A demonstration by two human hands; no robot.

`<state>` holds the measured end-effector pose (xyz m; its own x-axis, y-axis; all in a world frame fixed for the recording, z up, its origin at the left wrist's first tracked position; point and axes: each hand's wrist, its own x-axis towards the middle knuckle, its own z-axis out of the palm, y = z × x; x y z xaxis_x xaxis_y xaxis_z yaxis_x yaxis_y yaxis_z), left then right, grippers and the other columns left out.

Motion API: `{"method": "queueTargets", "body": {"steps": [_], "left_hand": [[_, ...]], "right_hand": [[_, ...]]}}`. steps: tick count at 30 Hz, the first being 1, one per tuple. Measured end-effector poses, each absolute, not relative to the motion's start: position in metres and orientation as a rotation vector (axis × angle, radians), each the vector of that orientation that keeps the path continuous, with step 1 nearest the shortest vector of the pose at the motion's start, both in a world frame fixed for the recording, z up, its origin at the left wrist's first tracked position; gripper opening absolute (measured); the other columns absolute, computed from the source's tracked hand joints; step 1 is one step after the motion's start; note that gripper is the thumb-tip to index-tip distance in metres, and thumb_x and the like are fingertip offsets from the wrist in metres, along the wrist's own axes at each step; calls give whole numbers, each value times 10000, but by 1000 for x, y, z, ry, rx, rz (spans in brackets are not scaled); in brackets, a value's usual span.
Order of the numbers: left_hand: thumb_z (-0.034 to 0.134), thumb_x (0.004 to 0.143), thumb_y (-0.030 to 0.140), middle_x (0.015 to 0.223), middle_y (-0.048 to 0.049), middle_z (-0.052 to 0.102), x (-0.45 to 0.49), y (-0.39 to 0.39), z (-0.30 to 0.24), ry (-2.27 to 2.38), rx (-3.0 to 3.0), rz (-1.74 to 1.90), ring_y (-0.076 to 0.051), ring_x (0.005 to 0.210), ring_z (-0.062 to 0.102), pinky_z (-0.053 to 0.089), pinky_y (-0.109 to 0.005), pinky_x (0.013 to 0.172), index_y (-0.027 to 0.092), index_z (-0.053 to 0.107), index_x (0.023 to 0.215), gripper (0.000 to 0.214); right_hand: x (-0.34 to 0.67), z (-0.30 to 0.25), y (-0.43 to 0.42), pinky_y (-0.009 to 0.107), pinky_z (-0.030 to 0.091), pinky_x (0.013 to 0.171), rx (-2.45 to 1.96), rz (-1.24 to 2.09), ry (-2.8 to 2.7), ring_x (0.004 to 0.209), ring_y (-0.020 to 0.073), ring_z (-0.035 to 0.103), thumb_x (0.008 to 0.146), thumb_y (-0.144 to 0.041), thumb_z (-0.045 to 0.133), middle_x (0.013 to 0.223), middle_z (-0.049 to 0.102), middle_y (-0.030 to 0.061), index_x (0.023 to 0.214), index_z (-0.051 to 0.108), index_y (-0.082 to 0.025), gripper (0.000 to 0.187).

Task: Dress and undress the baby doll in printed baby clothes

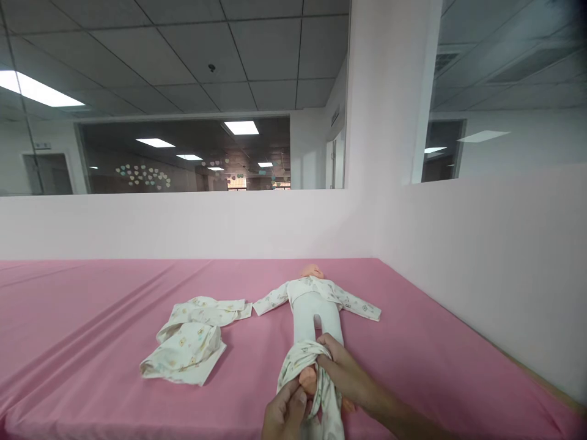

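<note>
Two grips of mine meet at lower centre: my right grip (340, 369) pinches a bunched patterned garment (298, 354) around one foot (308, 381) of the doll (308, 313); my left grip (284, 410) presses beside that foot, on what I cannot tell. The doll lies on pink cloth (413, 342), right of another garment (190, 345).

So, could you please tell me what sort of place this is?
Perhaps a childcare training room: a doll lies on a pink sheet, small patterned clothing lies beside it, and a wide window in the white wall shows ceiling lights.
</note>
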<state>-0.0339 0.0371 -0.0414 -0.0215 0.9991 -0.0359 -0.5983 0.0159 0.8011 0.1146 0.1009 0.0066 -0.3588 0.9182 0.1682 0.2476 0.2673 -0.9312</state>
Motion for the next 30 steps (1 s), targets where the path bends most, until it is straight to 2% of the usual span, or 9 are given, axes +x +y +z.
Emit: {"method": "queueTargets", "body": {"steps": [3,6,10,14,18,20,23,26,30], "left_hand": [[786,637,429,861,-79,713,-45,38,-48,1085,864,1565,-281,933,640,478,-389,918,178,707,889,364],[779,632,419,1009,-75,676,-48,43,-55,1350,974,1677,-277,996,595,447,-372,940,212,644,1064,497],[703,693,392,1199,-140,590,-49,59,-57,1518,1216,1642,-324,1133,517,393,-408,980,171,542,1225,598],[743,660,322,1415,-149,464,-65,74,-43,1379,1315,1429,-340,1348,352,273,-400,1098,175,534,1273,664],[673,677,142,1459,-73,449,-78,86,-20,1050,1332,1245,-269,1366,361,274,-323,1104,210,550,1284,623],[600,672,89,1417,-48,500,-77,91,-11,1002,1333,1230,-246,1325,418,313,-325,1083,223,549,1287,632],[559,733,148,1268,-56,620,-72,99,-7,961,1394,1255,-232,1179,544,379,-347,1031,215,578,1248,520],[554,795,261,1098,-64,688,-69,105,-9,1007,1354,1319,-225,995,610,427,-350,947,181,646,1102,330],[569,780,321,879,-46,692,-69,114,-14,1032,1197,1374,-210,813,604,458,-329,799,161,650,906,219]], "right_hand": [[113,2,102,291,428,782,-1056,1202,-1655,857,175,541,864,-305,414,862,553,-11,892,512,-219,133],[114,1,104,305,433,829,-1021,1236,-1601,922,189,569,863,-312,426,920,596,4,951,531,-217,167],[116,2,107,319,428,893,-956,1225,-1668,998,200,585,865,-324,452,996,625,21,1026,536,-212,213],[117,0,108,336,411,949,-943,1169,-1718,1057,208,579,871,-364,461,1065,629,40,1064,538,-202,264],[115,-3,113,341,418,957,-1059,1238,-1590,1108,220,570,860,-406,470,1126,630,54,1138,528,-212,344],[113,-4,117,334,431,942,-1041,1279,-1548,1083,217,583,858,-432,469,1099,643,50,1151,535,-213,372],[110,-6,123,326,444,915,-993,1257,-1530,1019,212,603,843,-456,489,1041,660,44,1109,562,-203,375],[106,-9,128,326,467,855,-1028,1261,-1415,955,213,615,820,-455,521,975,662,42,1064,566,-196,359],[98,-14,130,323,486,782,-1072,1235,-1287,897,213,612,830,-457,492,916,642,38,993,567,-204,310]]}}
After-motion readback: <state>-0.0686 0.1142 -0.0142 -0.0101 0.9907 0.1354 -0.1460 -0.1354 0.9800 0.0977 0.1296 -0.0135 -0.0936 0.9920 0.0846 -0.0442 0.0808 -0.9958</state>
